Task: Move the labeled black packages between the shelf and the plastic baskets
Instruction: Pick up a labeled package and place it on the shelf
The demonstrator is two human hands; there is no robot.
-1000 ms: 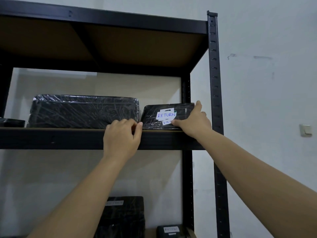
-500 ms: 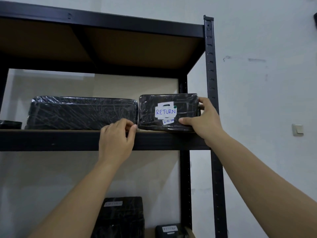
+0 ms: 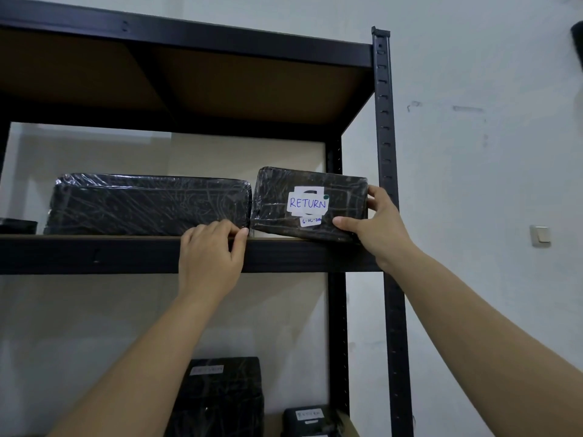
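Gripping RETURN package [image 3: 310, 205], right hand [image 3: 377, 230]; left hand [image 3: 209, 257] curled on shelf [image 3: 94, 253] edge; fingertips hidden.

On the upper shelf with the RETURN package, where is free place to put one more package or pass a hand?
Little room is free on that shelf board. The long wrapped package and the RETURN package nearly touch, with only a thin gap above the left hand. The right hand fills the end by the post. Open height remains above both packages.
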